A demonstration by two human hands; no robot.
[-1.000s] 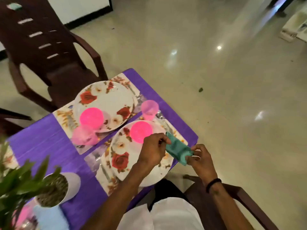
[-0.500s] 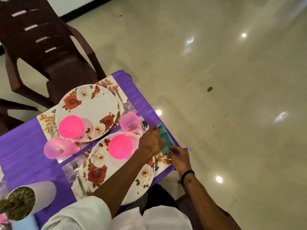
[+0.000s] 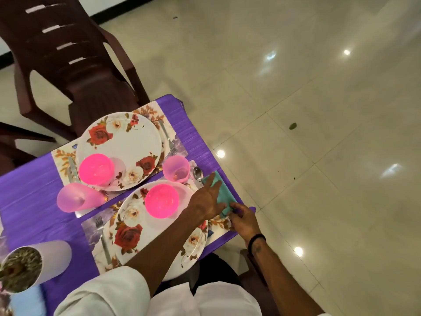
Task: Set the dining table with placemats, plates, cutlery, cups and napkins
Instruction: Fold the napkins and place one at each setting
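A folded teal napkin (image 3: 225, 192) lies at the purple table's (image 3: 29, 192) right edge, beside a spoon (image 3: 197, 173) on the near floral placemat (image 3: 91, 229). My left hand (image 3: 206, 200) rests flat on the napkin with its fingers stretched out. My right hand (image 3: 243, 218) pinches the napkin's near corner. The near flowered plate (image 3: 134, 236) holds a pink bowl (image 3: 161, 200), with a fork (image 3: 103, 240) to its left. The far plate (image 3: 123, 142) on its own placemat (image 3: 148, 110) holds another pink bowl (image 3: 96, 168). One pink cup (image 3: 176, 168) stands between the settings, a second pink cup (image 3: 77, 199) to the left.
A dark brown plastic chair (image 3: 68, 53) stands behind the far setting. A white plant pot (image 3: 52, 258) sits at the table's near left. The table's right edge drops to shiny tiled floor (image 3: 319, 133). Another fork (image 3: 166, 135) and a knife (image 3: 71, 166) flank the far plate.
The napkin went from being held in the air between both hands down onto the table's right edge. My left hand has flattened on top of it.
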